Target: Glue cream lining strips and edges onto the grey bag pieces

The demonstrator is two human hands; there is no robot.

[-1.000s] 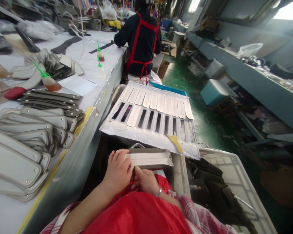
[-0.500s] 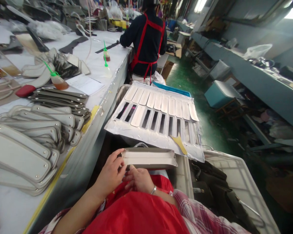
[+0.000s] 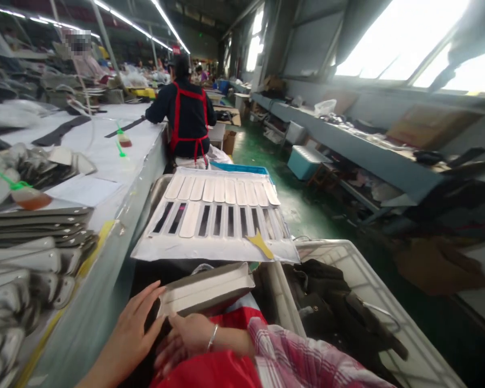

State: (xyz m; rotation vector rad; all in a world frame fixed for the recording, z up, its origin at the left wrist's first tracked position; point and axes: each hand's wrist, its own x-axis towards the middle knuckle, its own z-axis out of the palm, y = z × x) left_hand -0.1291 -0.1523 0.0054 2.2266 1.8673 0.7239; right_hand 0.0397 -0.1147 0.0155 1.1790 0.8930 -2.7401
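A long piece, pale inside with a dark grey-green rim, lies tilted above my lap, its right end higher. At its left end is my left hand, fingers spread and touching the edge. My right hand, with a bracelet at the wrist, rests below that same end, thumb against the near edge and the other fingers loosely apart underneath. Just beyond, a white slotted board carries a row of pale strips, one more strip in its lower row, and a yellow forked piece.
On the left table lie stacked grey panels, dark strips and bottles with green tips. A white crate of dark items stands at right. A person in a red-strapped apron sits ahead.
The view has tilted up and turned right, showing windows. The long piece is now slanted, its right end raised. My left hand's fingers have spread more.
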